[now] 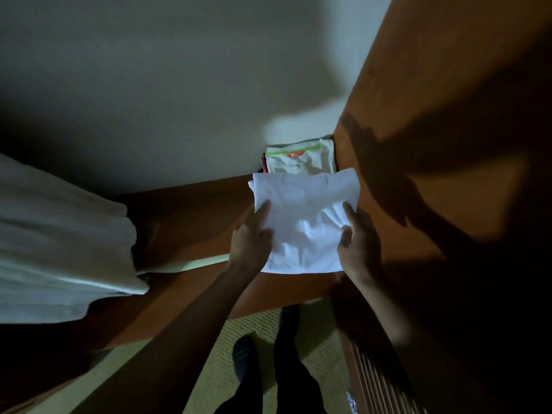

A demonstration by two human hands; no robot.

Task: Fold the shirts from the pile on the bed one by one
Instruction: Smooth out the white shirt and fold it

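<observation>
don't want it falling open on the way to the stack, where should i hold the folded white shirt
Take the folded white shirt by its two side edges about midway, one hand from each side, as the left hand and right hand do. It is a limp flat rectangle, so a one-sided hold would probably let it sag open.

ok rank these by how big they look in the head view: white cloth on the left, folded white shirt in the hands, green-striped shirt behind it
1. white cloth, largest, though nearer the camera and cut off
2. folded white shirt
3. green-striped shirt, smallest as seen, but partly hidden, so unsure
</observation>
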